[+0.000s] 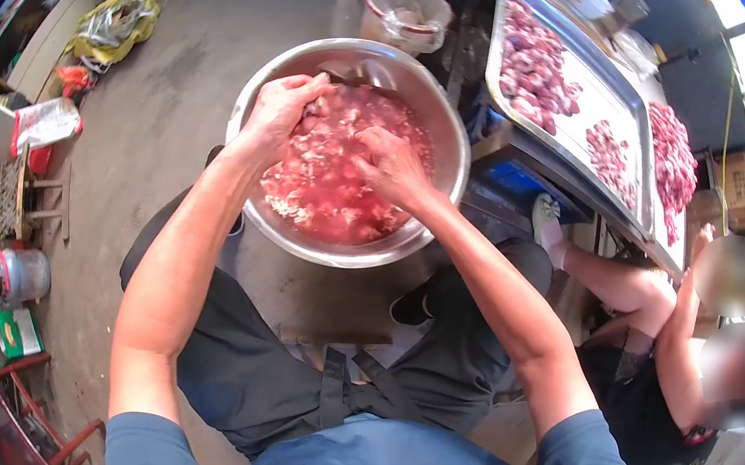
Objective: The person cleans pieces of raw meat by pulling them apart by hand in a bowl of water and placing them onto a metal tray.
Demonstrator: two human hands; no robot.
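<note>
Grey floor (160, 119) fills most of what I see from out here, with another person's bent leg (631, 300) off to my right. Next in size is a metal tray (588, 115), tilted across my view on that same side, then the wide steel bowl (447, 140) in front of my knees; what it stands on is hidden from me. Cloudy red liquid (344, 194) covers most of its bottom. Just beyond its far right rim is a lined bucket (379, 29), and in the tray lies a heap of pinkish-red pieces (531, 61).

Both bare hands are in the bowl. My right grip (394, 166) reaches down near the middle, fingers bent, the tips at or below the surface; I cannot tell whether they have closed on anything. My left grip (290, 107) is curled at the far left side, fingers drawn together just over the contents, and whether something is pinched there I cannot make out.

Smallest are the soft pieces (294, 207) in the bowl, pale and red, crowded in the liquid around both hands. I judge each one light, limp and slippery, easily torn by a hard squeeze. I would cup from underneath or take the thick middle between finger pads and thumb, since a thin wet edge would probably slide free.
</note>
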